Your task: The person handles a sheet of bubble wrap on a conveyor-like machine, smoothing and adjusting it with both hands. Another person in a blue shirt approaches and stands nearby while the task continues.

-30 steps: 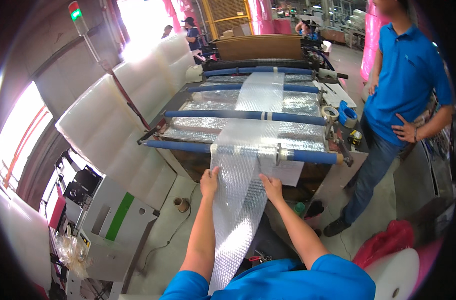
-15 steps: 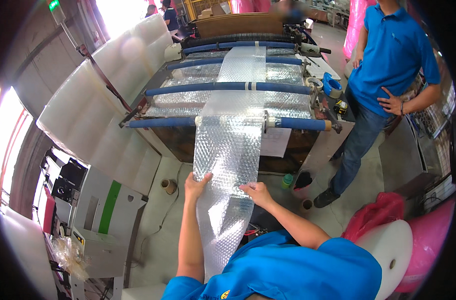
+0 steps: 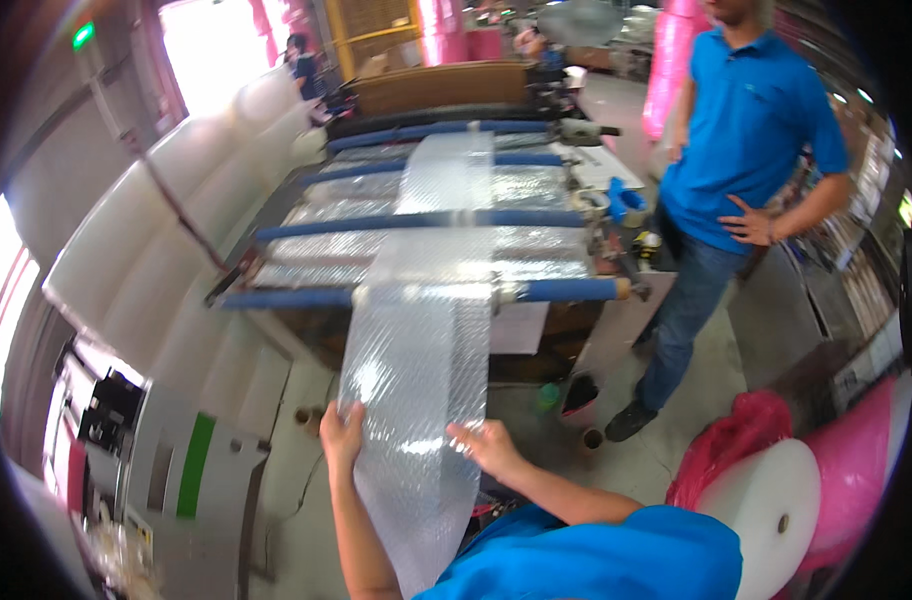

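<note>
A long strip of clear, silvery bubble wrap [image 3: 401, 370] runs from the roller machine down toward my body. My left hand [image 3: 343, 437] is closed on the strip's left edge, thumb on top. On the strip's right side, my right hand [image 3: 488, 447] pinches the film between thumb and fingers. Between the two hands the film hangs fairly flat, with bright glare on it. It passes over the front blue roller [image 3: 566, 290] and lies across further blue bars behind. The fingers under the film are hidden.
A person [image 3: 746, 150] in a blue shirt stands at the right beside the machine, a hand on the hip. A blue tape dispenser [image 3: 628, 203] sits on the machine's right side. White wrapped foam [image 3: 166, 220] and a grey cabinet [image 3: 211, 490] stand left; a white roll [image 3: 761, 515] lies lower right.
The whole view has shifted, so the machine sits lower and further left in the picture. Both hands still hold the strip, which looks flatter and less creased between them.
</note>
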`<action>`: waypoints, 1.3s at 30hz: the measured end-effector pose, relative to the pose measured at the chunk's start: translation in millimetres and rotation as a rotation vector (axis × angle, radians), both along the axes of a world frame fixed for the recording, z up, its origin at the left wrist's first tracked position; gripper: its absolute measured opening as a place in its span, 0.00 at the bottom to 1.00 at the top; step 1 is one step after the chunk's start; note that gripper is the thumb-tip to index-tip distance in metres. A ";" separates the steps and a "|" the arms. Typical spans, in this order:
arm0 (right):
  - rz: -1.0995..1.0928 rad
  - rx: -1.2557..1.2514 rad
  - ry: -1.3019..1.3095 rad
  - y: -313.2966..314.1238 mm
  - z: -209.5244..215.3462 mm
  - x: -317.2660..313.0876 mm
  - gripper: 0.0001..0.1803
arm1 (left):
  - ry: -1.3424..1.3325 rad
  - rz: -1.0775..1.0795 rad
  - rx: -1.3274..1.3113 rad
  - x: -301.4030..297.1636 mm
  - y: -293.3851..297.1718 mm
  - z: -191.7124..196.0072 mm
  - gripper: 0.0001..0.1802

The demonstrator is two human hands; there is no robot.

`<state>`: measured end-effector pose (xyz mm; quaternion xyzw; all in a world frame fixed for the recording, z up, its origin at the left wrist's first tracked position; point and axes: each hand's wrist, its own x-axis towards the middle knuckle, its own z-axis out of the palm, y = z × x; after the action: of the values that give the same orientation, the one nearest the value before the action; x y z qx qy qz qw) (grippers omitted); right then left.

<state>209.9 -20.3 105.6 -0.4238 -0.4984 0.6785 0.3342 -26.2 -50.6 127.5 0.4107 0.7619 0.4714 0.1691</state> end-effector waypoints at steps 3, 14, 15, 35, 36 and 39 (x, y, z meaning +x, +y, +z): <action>-0.045 0.138 -0.164 2.3 -31.7 1.4 0.18 | -0.131 -0.038 0.100 0.5 11.8 -39.9 0.12; -0.184 0.222 -0.390 17.6 -95.5 -8.4 0.22 | 0.040 0.010 -0.418 27.6 35.1 -74.7 0.27; -0.244 0.291 -0.347 21.5 -93.9 -10.8 0.22 | 0.111 -0.002 -0.269 27.5 38.5 -71.4 0.24; -0.292 0.694 -0.623 57.9 -153.9 -16.4 0.16 | 0.173 0.204 -0.245 21.6 53.8 -112.8 0.24; -0.262 0.679 -0.637 58.6 -158.4 -15.1 0.18 | 0.158 0.185 -0.238 24.9 57.9 -110.8 0.24; -0.264 0.715 -0.674 59.4 -165.3 -9.3 0.23 | 0.108 0.196 -0.219 34.2 61.6 -103.4 0.23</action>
<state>200.6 39.1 -59.6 -0.5376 -0.7219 0.2427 0.3618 8.1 11.0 24.1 0.3383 0.8532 0.3768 0.1252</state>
